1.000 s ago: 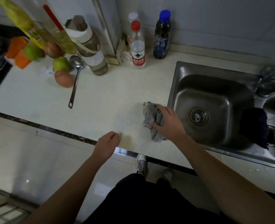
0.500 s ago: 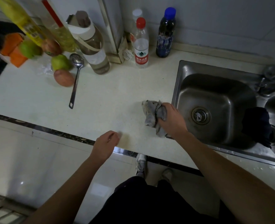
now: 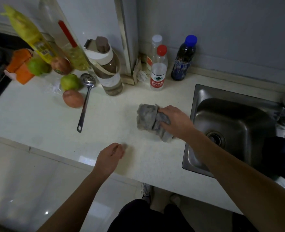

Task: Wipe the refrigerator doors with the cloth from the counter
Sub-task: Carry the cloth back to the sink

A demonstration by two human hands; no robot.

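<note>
A: Right hand (image 3: pixel 175 122) is down on the grey cloth (image 3: pixel 148 120), fingers curled over its right side and bunching it up. The cloth sits on the counter (image 3: pixel 37 118), crumpled, just left of the sink (image 3: pixel 235 124)

B: And the left hand (image 3: pixel 110 157)?

A: Loosely curled and holding nothing, hovering near the counter's front edge, apart from the cloth

B: So this is the pick-up. What makes it a good one?

A: I'd say gather the whole bundle into the palm. A fair lobe of cloth spreads out to the left beyond the fingers, and a tail trails toward the front edge. Pinch one corner only and it unfurls and drags

B: Anything nearby to knock over?

A: The red-capped water bottle (image 3: pixel 158 72) and the dark bottle (image 3: pixel 183 59) stand behind it by the wall, well apart. The slotted spoon (image 3: pixel 85 101) lies off to the left. Lifting straight up looks safe

B: And the refrigerator?

A: Not in view here, so the doors are yet to be wiped. Once it's lifted, refolding it to a flat pad would probably wipe better than a wad
</note>
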